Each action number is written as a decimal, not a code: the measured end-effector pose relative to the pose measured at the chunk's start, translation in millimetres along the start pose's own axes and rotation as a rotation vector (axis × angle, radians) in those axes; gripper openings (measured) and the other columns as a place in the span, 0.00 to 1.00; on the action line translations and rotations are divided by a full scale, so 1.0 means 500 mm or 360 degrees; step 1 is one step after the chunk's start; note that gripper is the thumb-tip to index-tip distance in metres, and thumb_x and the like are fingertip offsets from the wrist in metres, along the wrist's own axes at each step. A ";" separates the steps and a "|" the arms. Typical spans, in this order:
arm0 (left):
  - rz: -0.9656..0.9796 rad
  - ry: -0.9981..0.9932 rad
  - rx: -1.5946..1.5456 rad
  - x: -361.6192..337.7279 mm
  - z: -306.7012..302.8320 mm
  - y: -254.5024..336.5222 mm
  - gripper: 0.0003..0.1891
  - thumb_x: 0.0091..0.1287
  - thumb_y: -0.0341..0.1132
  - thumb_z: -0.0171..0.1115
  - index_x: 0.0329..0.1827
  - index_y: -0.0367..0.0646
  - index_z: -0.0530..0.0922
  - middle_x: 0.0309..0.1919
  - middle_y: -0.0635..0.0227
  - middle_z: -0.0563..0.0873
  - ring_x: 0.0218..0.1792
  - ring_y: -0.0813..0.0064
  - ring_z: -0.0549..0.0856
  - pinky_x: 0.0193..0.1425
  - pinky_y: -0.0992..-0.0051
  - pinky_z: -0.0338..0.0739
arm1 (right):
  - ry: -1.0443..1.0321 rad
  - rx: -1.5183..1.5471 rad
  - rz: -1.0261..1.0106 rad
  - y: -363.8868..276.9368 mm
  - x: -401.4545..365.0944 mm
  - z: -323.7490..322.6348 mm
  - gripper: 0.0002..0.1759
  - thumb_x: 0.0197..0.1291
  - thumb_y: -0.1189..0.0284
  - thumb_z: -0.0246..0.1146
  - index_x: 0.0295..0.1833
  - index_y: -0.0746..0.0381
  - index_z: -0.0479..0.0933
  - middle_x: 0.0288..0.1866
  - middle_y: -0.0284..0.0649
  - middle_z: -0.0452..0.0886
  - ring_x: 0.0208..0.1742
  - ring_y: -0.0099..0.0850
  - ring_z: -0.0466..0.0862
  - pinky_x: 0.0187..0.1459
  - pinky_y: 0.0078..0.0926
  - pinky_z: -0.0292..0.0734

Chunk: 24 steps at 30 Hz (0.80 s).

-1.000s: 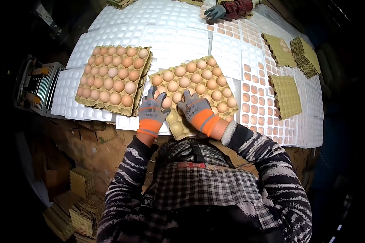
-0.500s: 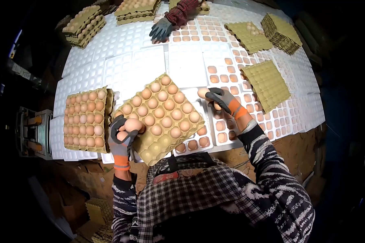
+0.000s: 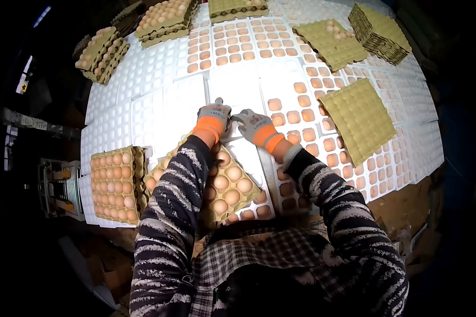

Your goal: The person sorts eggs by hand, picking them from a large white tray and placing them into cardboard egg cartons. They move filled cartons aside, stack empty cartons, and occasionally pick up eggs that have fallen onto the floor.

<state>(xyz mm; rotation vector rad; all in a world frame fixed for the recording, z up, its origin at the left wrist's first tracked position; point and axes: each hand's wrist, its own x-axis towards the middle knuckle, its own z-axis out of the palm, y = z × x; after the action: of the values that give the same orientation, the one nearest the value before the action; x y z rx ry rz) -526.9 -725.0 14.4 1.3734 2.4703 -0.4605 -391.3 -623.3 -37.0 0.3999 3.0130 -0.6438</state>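
Note:
My left hand [image 3: 214,118], in a grey glove with an orange cuff, hangs over the white foam trays [image 3: 235,79] in the middle of the table. One finger points forward; the others curl downward. Beside it, almost touching, my right hand [image 3: 253,127] wears a matching glove, its fingers bent down. Both palms are turned away, so anything inside the hands is hidden. Under my left forearm lies a tan pulp egg tray [image 3: 250,195] with brown eggs [image 3: 221,183] in it. Eggs [image 3: 278,118] also sit in foam cells to the right of my right hand.
A stack of filled egg trays [image 3: 139,182] stands at the left. An upside-down pulp tray [image 3: 360,121] lies at the right, over egg-filled foam cells. More pulp trays [image 3: 378,34] are stacked at the far right, and loaded ones [image 3: 166,24] at the back.
Both hands have moved forward and together over the central foam trays. The eggs seen in them before are out of sight. The other person's gloved hand and sleeve have left the view.

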 end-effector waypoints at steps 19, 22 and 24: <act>-0.0011 0.0386 -0.0902 0.118 0.098 0.044 0.19 0.70 0.42 0.61 0.63 0.52 0.80 0.61 0.53 0.78 0.61 0.47 0.80 0.68 0.60 0.75 | 0.1243 0.0912 -0.0123 0.097 -0.009 -0.004 0.26 0.67 0.78 0.61 0.71 0.60 0.73 0.62 0.44 0.79 0.58 0.36 0.83 0.57 0.30 0.80; 0.0231 0.0394 -0.1884 -0.025 0.001 -0.040 0.20 0.74 0.32 0.57 0.68 0.46 0.78 0.64 0.57 0.81 0.63 0.58 0.81 0.68 0.68 0.75 | 0.1128 0.0938 -0.0066 0.078 -0.094 -0.031 0.23 0.65 0.79 0.63 0.66 0.62 0.78 0.57 0.43 0.81 0.54 0.35 0.84 0.52 0.28 0.82; 0.0135 0.0315 -0.2529 -0.191 -0.056 -0.100 0.20 0.73 0.32 0.60 0.67 0.38 0.79 0.58 0.64 0.85 0.59 0.73 0.82 0.65 0.73 0.76 | 0.0874 0.1088 -0.0185 0.023 -0.140 -0.059 0.22 0.62 0.77 0.67 0.63 0.58 0.80 0.55 0.41 0.82 0.50 0.37 0.85 0.50 0.32 0.84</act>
<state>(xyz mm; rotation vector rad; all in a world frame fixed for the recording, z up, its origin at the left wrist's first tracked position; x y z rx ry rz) -523.5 -811.8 83.9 0.7160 1.8049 1.4018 -320.1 -618.0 -8.3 0.4798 3.2120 -1.8610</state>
